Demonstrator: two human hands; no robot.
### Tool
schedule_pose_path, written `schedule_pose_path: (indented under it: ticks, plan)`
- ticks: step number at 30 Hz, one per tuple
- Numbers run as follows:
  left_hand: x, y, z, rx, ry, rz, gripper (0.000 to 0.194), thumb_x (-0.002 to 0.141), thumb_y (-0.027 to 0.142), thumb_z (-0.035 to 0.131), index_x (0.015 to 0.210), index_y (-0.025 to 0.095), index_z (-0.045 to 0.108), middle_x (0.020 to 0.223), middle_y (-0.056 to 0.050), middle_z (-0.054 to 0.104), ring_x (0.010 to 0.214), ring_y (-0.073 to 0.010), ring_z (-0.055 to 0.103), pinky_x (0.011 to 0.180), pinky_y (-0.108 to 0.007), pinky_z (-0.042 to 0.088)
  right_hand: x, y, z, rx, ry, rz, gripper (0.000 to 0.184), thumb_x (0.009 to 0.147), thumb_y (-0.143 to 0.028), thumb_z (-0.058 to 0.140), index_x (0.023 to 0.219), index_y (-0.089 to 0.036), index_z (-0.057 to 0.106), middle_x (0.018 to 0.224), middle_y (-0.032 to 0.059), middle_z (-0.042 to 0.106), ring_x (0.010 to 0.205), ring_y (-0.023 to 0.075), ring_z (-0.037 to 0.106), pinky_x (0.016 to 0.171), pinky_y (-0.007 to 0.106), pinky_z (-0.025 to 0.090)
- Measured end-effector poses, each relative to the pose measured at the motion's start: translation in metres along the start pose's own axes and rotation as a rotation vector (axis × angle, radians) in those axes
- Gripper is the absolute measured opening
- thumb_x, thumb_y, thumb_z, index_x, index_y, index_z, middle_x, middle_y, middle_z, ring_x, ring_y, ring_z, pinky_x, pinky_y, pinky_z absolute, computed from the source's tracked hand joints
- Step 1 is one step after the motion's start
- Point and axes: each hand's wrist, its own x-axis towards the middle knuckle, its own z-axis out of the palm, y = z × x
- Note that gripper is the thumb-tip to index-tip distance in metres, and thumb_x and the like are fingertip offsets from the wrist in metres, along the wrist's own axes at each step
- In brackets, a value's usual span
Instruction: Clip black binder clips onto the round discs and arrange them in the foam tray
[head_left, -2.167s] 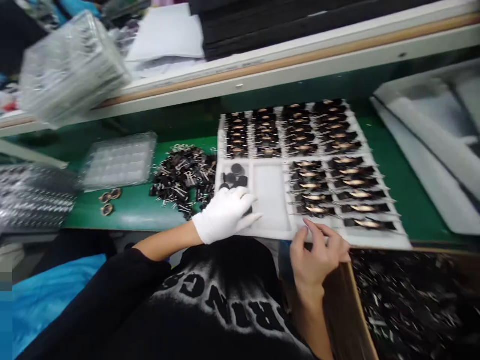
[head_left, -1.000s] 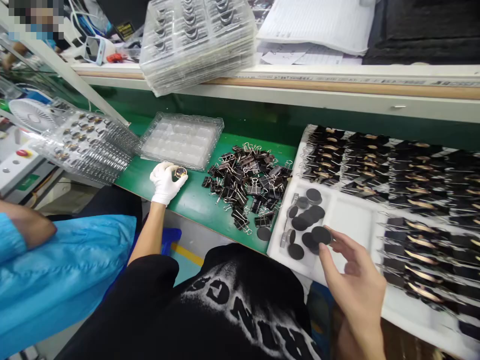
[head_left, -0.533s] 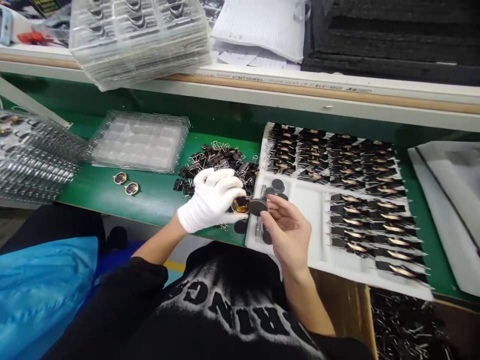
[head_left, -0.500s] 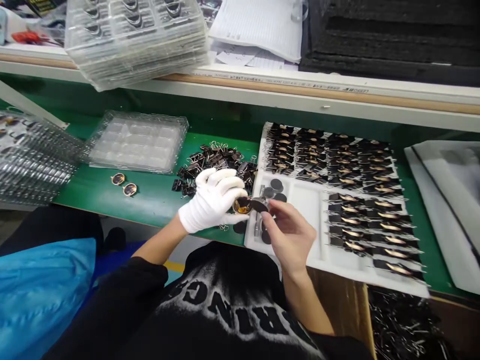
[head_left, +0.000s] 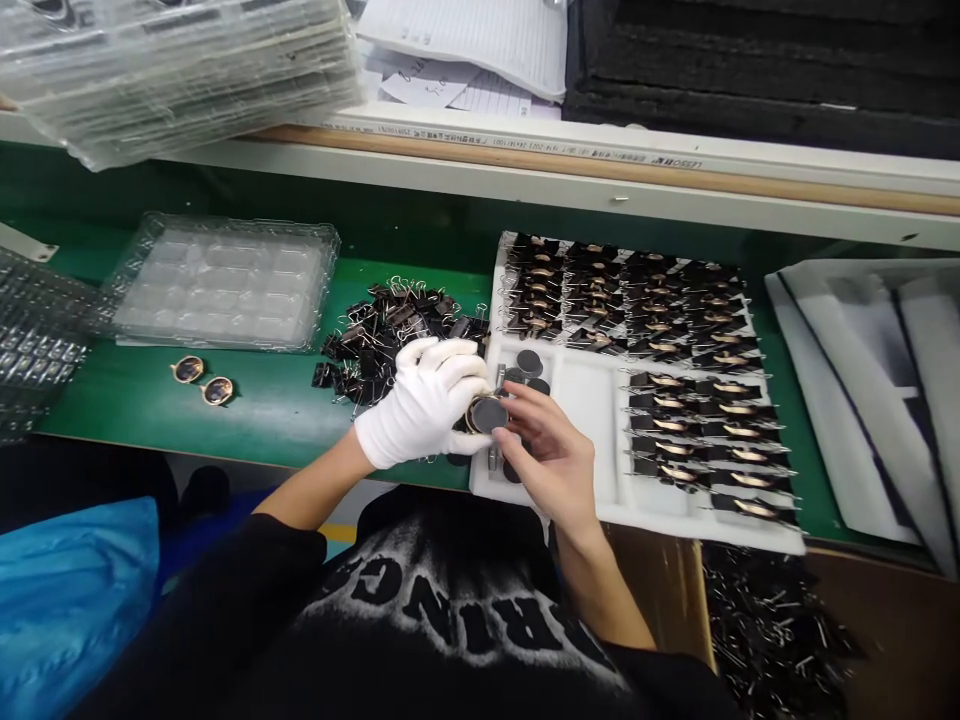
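My left hand, in a white glove, is closed on a small gold-rimmed round case, mostly hidden now behind a dark grey disc. The thumb and fingertips of my bare right hand hold that disc flat over the case's face. Just beyond, loose dark discs lie in the left part of a white tray. Two similar gold-rimmed cases rest on the green table at the left. A heap of black binder clips sits behind my gloved hand.
Rows of clipped gold-edged pieces fill the tray's back and right. A clear plastic tray stands at the back left, near stacked clear trays. More clips lie in a box below. A shelf edge crosses overhead.
The disc has come from beside the case to lie over its opening, and my right hand has moved in towards the left. The whole view has shifted slightly to the right.
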Motion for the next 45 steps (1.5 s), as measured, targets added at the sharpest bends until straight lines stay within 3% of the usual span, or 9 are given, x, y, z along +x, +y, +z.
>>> schedule_pose_path:
  ticks: [5, 10, 18, 25, 29, 33, 36, 40, 45]
  plan:
    - [-0.005, 0.008, 0.006, -0.071, -0.012, 0.003, 0.05, 0.093, 0.063, 0.063, 0.114, 0.018, 0.07, 0.118, -0.013, 0.076, 0.125, -0.0328, 0.064, 0.107, -0.049, 0.036, 0.004, 0.013, -0.009, 0.343, -0.1, 0.483, 0.048, 0.083, -0.03, 0.088, 0.127, -0.027, 0.071, 0.101, 0.0047, 0.084, 0.085, 0.0164, 0.08, 0.079, 0.027, 0.065]
    - [-0.019, 0.015, 0.005, -0.256, -0.198, -0.218, 0.053, 0.1, 0.066, 0.052, 0.1, 0.016, 0.07, 0.093, -0.008, 0.075, 0.088, -0.0229, 0.069, 0.081, -0.037, 0.043, -0.001, 0.014, -0.012, 0.312, -0.12, 0.485, 0.034, 0.077, -0.028, 0.092, 0.109, -0.026, 0.081, 0.107, 0.006, 0.085, 0.1, 0.021, 0.081, 0.09, 0.03, 0.065]
    - [-0.021, 0.008, -0.012, -0.236, -0.371, -0.117, 0.05, 0.103, 0.056, 0.054, 0.074, 0.019, 0.07, 0.07, -0.001, 0.069, 0.067, -0.016, 0.063, 0.069, -0.034, 0.035, 0.0, 0.017, -0.012, 0.34, -0.261, 0.456, 0.024, 0.079, -0.025, 0.09, 0.102, -0.029, 0.084, 0.1, 0.0034, 0.085, 0.09, 0.0174, 0.081, 0.083, 0.025, 0.065]
    - [-0.006, -0.047, -0.032, 0.473, -0.384, -0.726, 0.073, 0.1, 0.071, 0.039, 0.062, 0.016, 0.068, 0.055, -0.01, 0.063, 0.061, -0.0248, 0.063, 0.061, -0.032, 0.024, 0.002, 0.017, -0.015, 0.413, -0.186, 0.373, 0.014, 0.085, -0.025, 0.087, 0.098, -0.03, 0.083, 0.093, 0.0024, 0.085, 0.082, 0.0146, 0.08, 0.071, 0.021, 0.062]
    - [-0.001, -0.059, -0.017, 0.49, -0.543, -0.811, 0.056, 0.099, 0.053, 0.042, 0.079, 0.015, 0.077, 0.066, -0.015, 0.07, 0.071, -0.0306, 0.07, 0.062, -0.031, 0.027, 0.0, 0.02, -0.016, 0.408, -0.187, 0.381, 0.015, 0.085, -0.026, 0.087, 0.098, -0.029, 0.082, 0.093, 0.003, 0.085, 0.084, 0.0149, 0.08, 0.076, 0.021, 0.062]
    - [0.002, -0.055, -0.03, 0.528, -0.448, -0.821, 0.05, 0.097, 0.045, 0.04, 0.073, 0.016, 0.074, 0.065, -0.013, 0.069, 0.069, -0.0284, 0.067, 0.061, -0.032, 0.025, -0.002, 0.019, -0.018, 0.477, -0.204, 0.346, 0.015, 0.087, -0.026, 0.084, 0.101, -0.031, 0.082, 0.109, 0.0036, 0.083, 0.088, 0.015, 0.08, 0.079, 0.023, 0.063]
    - [0.005, -0.043, -0.055, 0.379, -0.412, -0.733, 0.051, 0.097, 0.05, 0.044, 0.057, 0.021, 0.06, 0.053, -0.006, 0.057, 0.055, -0.0201, 0.053, 0.059, -0.032, 0.022, 0.003, 0.013, -0.021, 0.444, -0.294, 0.273, 0.013, 0.09, -0.024, 0.081, 0.101, -0.029, 0.082, 0.13, 0.0074, 0.076, 0.096, 0.0173, 0.079, 0.081, 0.028, 0.064]
    - [0.008, -0.028, -0.07, -0.229, -0.664, -0.205, 0.051, 0.093, 0.043, 0.057, 0.05, 0.022, 0.04, 0.046, 0.002, 0.039, 0.048, -0.0138, 0.03, 0.058, -0.034, 0.022, 0.018, -0.002, -0.02, 0.238, -0.566, 0.144, 0.012, 0.088, -0.022, 0.081, 0.099, -0.026, 0.082, 0.151, 0.0105, 0.064, 0.13, 0.0269, 0.067, 0.108, 0.041, 0.055]
    - [0.012, -0.022, -0.057, -0.479, -0.634, -0.026, 0.048, 0.094, 0.036, 0.058, 0.054, 0.022, 0.036, 0.048, 0.005, 0.032, 0.05, -0.0135, 0.024, 0.058, -0.035, 0.024, 0.026, -0.017, -0.009, 0.056, -0.783, 0.098, 0.011, 0.086, -0.023, 0.081, 0.096, -0.026, 0.083, 0.129, 0.0098, 0.072, 0.119, 0.0274, 0.071, 0.105, 0.043, 0.056]
